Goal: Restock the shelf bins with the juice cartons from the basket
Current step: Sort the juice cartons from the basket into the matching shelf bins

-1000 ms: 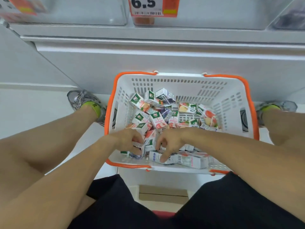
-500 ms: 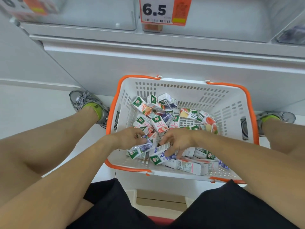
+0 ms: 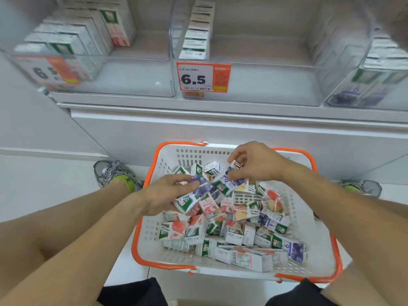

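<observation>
A white basket with an orange rim (image 3: 154, 239) stands on the floor between my feet, holding several small juice cartons (image 3: 240, 219) in a loose heap. My left hand (image 3: 163, 195) grips a blueberry carton (image 3: 192, 196) lifted above the heap. My right hand (image 3: 258, 164) pinches another blueberry carton (image 3: 227, 184) just to the right of it. Above, clear shelf bins (image 3: 172, 62) hold rows of cartons: peach at the left (image 3: 72, 40), a single row in the middle (image 3: 196, 34), blueberry at the right (image 3: 375, 71).
Orange price tags reading 6.5 hang on the left bin front (image 3: 48, 71) and the middle bin front (image 3: 203, 77). A white shelf ledge (image 3: 220, 115) runs below the bins. My shoes (image 3: 114, 173) flank the basket on the white floor.
Both hands have risen out of the heap, each with a blueberry carton. The view has tilted up, bringing the shelf bins into sight.
</observation>
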The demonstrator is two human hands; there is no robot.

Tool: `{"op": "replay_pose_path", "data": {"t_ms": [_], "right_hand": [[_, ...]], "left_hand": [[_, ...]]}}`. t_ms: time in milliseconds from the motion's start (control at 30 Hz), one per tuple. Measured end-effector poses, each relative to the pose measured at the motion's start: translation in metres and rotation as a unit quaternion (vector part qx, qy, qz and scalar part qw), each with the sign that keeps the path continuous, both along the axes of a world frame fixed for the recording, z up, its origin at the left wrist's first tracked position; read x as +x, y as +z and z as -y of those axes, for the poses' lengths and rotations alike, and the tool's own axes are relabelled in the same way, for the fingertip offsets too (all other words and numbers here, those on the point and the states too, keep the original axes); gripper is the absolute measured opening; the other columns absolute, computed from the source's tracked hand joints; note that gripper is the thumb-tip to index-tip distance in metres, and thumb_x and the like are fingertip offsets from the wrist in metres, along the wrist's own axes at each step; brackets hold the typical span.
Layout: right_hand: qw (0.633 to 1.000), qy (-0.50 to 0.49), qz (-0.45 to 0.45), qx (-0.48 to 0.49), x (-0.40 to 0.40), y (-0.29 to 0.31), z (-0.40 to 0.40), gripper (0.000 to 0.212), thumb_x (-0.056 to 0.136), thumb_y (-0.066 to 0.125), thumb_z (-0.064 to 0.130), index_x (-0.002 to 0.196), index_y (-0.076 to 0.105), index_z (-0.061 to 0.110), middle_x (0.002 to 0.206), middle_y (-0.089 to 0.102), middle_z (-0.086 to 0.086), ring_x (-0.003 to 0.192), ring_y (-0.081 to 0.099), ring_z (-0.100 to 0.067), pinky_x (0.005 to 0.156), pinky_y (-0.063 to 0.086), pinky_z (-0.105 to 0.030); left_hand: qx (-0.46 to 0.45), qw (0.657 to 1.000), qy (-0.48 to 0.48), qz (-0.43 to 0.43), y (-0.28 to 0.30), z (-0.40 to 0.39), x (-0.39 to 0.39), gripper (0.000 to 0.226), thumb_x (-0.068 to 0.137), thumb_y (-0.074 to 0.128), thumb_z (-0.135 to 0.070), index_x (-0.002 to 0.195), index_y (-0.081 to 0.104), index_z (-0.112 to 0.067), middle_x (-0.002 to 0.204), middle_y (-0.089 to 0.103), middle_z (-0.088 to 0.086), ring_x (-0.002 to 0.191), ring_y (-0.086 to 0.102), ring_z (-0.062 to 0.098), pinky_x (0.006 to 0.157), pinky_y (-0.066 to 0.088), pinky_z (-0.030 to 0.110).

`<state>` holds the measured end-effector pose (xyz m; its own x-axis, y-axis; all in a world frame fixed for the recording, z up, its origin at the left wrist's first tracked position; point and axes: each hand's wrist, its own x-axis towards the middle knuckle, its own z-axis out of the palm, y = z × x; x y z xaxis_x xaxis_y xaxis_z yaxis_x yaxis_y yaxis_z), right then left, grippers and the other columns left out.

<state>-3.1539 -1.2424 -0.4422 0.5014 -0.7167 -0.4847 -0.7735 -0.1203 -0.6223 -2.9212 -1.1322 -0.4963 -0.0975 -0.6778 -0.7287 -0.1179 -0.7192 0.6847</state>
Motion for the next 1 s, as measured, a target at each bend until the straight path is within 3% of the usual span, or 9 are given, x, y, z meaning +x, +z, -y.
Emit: {"op": "replay_pose_path", "data": {"t_ms": [100, 233, 333, 400, 533, 733, 833, 900, 1000], "right_hand": [[0.997, -0.051, 0.046, -0.032, -0.005, 0.032, 0.005, 0.048, 0.071, 0.087, 0.036, 0.110, 0.064, 0.024, 0.089, 0.070, -0.005, 0.057, 0.065, -0.020, 0.058, 0.058, -0.036], [0.985, -0.115, 0.119, -0.050, -0.002, 0.052, -0.001, 0.039, 0.069, 0.087, 0.042, 0.096, 0.067, 0.024, 0.084, 0.071, -0.004, 0.056, 0.069, -0.024, 0.061, 0.061, -0.041], [0.970, -0.165, 0.172, -0.047, 0.003, 0.057, -0.005, 0.040, 0.067, 0.090, 0.037, 0.095, 0.067, 0.019, 0.085, 0.068, -0.006, 0.056, 0.071, -0.027, 0.063, 0.061, -0.048], [0.954, -0.213, 0.211, -0.016, 0.004, 0.056, -0.006, 0.041, 0.068, 0.091, 0.030, 0.096, 0.067, 0.013, 0.078, 0.071, -0.010, 0.056, 0.071, -0.028, 0.065, 0.062, -0.049], [0.914, -0.296, 0.257, 0.101, 0.003, 0.050, -0.004, 0.047, 0.068, 0.091, 0.029, 0.103, 0.066, 0.008, 0.102, 0.073, -0.018, 0.067, 0.074, -0.029, 0.072, 0.062, -0.049], [0.902, -0.305, 0.273, 0.139, 0.003, 0.051, 0.000, 0.028, 0.075, 0.085, 0.024, 0.093, 0.075, 0.004, 0.106, 0.072, -0.015, 0.063, 0.068, -0.021, 0.068, 0.062, -0.039], [0.905, -0.307, 0.266, 0.129, 0.004, 0.053, 0.001, 0.025, 0.076, 0.085, 0.023, 0.089, 0.076, 0.004, 0.101, 0.072, -0.010, 0.059, 0.065, -0.015, 0.066, 0.062, -0.039], [0.905, -0.311, 0.263, 0.119, 0.005, 0.053, 0.004, 0.027, 0.075, 0.086, 0.023, 0.091, 0.075, 0.004, 0.096, 0.071, -0.007, 0.052, 0.063, -0.013, 0.068, 0.063, -0.043], [0.907, -0.311, 0.256, 0.126, 0.007, 0.054, 0.007, 0.037, 0.071, 0.088, 0.027, 0.097, 0.074, 0.006, 0.097, 0.074, -0.011, 0.066, 0.073, -0.030, 0.067, 0.062, -0.041]], "left_hand": [[-0.055, 0.998, -0.028, 0.011, 0.034, 0.017, -0.003, 0.050, 0.084, 0.074, -0.038, 0.130, 0.059, -0.024, 0.117, 0.071, 0.009, 0.108, 0.068, 0.030, 0.094, 0.055, 0.045], [-0.164, 0.975, -0.057, 0.141, 0.081, 0.036, -0.001, 0.032, 0.077, 0.077, -0.047, 0.105, 0.072, -0.033, 0.100, 0.072, 0.005, 0.079, 0.068, 0.013, 0.067, 0.056, 0.029], [-0.221, 0.942, -0.097, 0.235, 0.107, 0.049, 0.002, 0.035, 0.075, 0.078, -0.048, 0.103, 0.071, -0.028, 0.105, 0.068, -0.004, 0.072, 0.069, 0.020, 0.052, 0.052, 0.022], [-0.246, 0.920, -0.135, 0.275, 0.117, 0.057, 0.005, 0.035, 0.074, 0.077, -0.052, 0.100, 0.069, -0.031, 0.110, 0.067, 0.004, 0.074, 0.070, 0.026, 0.057, 0.057, 0.028], [-0.272, 0.912, -0.128, 0.278, 0.120, 0.071, 0.004, 0.028, 0.078, 0.081, -0.039, 0.097, 0.066, -0.024, 0.079, 0.055, 0.012, 0.048, 0.055, 0.010, 0.049, 0.054, 0.025], [-0.232, 0.944, -0.176, 0.157, 0.128, 0.091, 0.006, 0.038, 0.072, 0.087, -0.020, 0.104, 0.066, -0.020, 0.071, 0.069, 0.010, 0.060, 0.067, 0.020, 0.058, 0.054, 0.029], [-0.238, 0.933, -0.208, 0.170, 0.126, 0.094, 0.010, 0.049, 0.065, 0.092, -0.028, 0.106, 0.066, -0.033, 0.093, 0.074, 0.007, 0.080, 0.072, 0.022, 0.073, 0.059, 0.036], [-0.250, 0.923, -0.217, 0.195, 0.125, 0.093, 0.010, 0.054, 0.063, 0.093, -0.030, 0.108, 0.064, -0.036, 0.098, 0.073, -0.005, 0.089, 0.071, 0.013, 0.078, 0.057, 0.032], [-0.292, 0.916, -0.182, 0.208, 0.126, 0.091, 0.005, 0.066, 0.057, 0.096, -0.033, 0.112, 0.058, -0.035, 0.103, 0.069, -0.007, 0.088, 0.069, 0.016, 0.076, 0.058, 0.034]]}}
